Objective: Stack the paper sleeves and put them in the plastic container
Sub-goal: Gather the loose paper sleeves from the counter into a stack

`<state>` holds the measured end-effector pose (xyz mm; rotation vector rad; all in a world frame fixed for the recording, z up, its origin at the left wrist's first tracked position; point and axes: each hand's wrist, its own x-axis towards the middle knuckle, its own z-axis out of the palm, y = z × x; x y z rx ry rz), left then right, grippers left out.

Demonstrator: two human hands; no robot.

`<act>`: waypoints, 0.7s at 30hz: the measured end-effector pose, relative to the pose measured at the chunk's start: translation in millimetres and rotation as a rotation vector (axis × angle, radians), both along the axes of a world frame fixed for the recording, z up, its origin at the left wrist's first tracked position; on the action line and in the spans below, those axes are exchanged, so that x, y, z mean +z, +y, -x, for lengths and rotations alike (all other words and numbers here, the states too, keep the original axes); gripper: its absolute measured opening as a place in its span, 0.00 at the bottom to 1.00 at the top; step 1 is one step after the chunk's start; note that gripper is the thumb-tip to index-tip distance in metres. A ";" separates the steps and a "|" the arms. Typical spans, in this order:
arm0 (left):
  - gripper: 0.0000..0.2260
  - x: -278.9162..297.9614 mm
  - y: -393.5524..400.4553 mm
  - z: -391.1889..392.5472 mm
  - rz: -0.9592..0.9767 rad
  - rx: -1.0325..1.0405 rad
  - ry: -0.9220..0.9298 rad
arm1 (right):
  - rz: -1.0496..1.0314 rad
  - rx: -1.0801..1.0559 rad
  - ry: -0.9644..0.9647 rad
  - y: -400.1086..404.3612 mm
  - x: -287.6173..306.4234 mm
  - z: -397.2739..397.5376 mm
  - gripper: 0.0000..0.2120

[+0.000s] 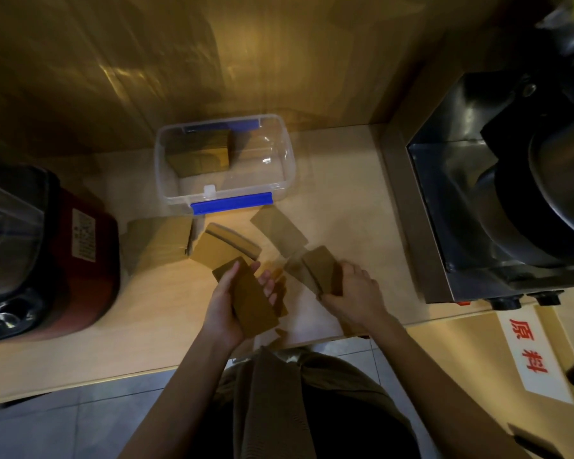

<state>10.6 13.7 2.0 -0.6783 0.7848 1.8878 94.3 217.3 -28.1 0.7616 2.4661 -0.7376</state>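
Observation:
My left hand [227, 304] grips a stack of brown paper sleeves [251, 301] above the counter's front edge. A smaller bunch of sleeves [322, 270] sits under my right hand [357, 294], which closes on it just to the right. More sleeves lie loose on the counter: a pile [158, 241] at the left, a pile [226, 245] in the middle and a flat one [279, 231] further back. The clear plastic container [280, 180] with blue clips stands open behind them, holding a stack of sleeves [201, 154] in its left half.
A red appliance with a clear jug [40, 256] stands at the left of the pale counter [166, 313]. A steel machine [497, 200] fills the right side. A wooden wall rises behind the container. A white label with red characters [531, 352] is at lower right.

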 end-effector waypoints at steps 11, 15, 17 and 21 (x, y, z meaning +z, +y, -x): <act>0.17 3.5 5.5 25.5 -0.075 0.001 0.072 | -0.004 0.128 0.117 -1.6 17.0 75.1 0.30; 0.20 2.8 -0.2 36.7 -0.020 0.026 0.072 | -0.080 0.139 0.147 -20.1 3.7 95.3 0.28; 0.20 2.0 -3.2 41.0 -0.006 0.036 0.078 | -0.113 0.138 0.178 -27.7 -4.1 99.5 0.29; 0.20 2.9 -3.5 44.7 -0.010 0.053 0.083 | -0.109 0.107 0.187 -36.7 -15.1 103.2 0.30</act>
